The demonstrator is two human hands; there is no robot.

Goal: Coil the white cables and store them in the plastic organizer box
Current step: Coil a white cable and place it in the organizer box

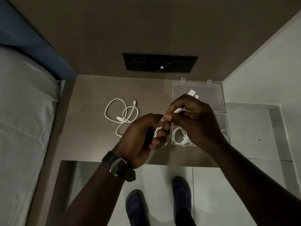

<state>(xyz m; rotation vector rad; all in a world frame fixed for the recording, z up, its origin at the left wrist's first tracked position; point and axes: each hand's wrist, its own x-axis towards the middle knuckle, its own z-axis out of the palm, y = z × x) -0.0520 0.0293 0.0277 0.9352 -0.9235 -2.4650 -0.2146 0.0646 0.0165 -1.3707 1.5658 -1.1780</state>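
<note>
Holding a small loop of white cable [157,130] above the front part of the bench [91,95], the left hand [141,141] has its fingers [160,133] curled around the coil, while the right hand [193,118] pinches the cable's free end between thumb and fingers just above it; both hands touch at the fingertips. A dark watch [120,167] sits on the left wrist. Under the right hand lies the clear plastic organizer box [175,141], lid [197,88] flung open toward the wall; one coiled cable [180,136] already rests in its near left compartment. The box sits at the bench's right edge, hard against the side wall. To the left of the hands a second loose cable [122,115] sprawls in untidy loops on the bench, well apart from the box, with bare surface around it and toward the left edge. A black socket panel [160,62] is set in the back wall. A bed [24,119] borders the bench on the left, and two dark shoes [136,207] stand on the tiled floor [211,185] below the front edge.
</note>
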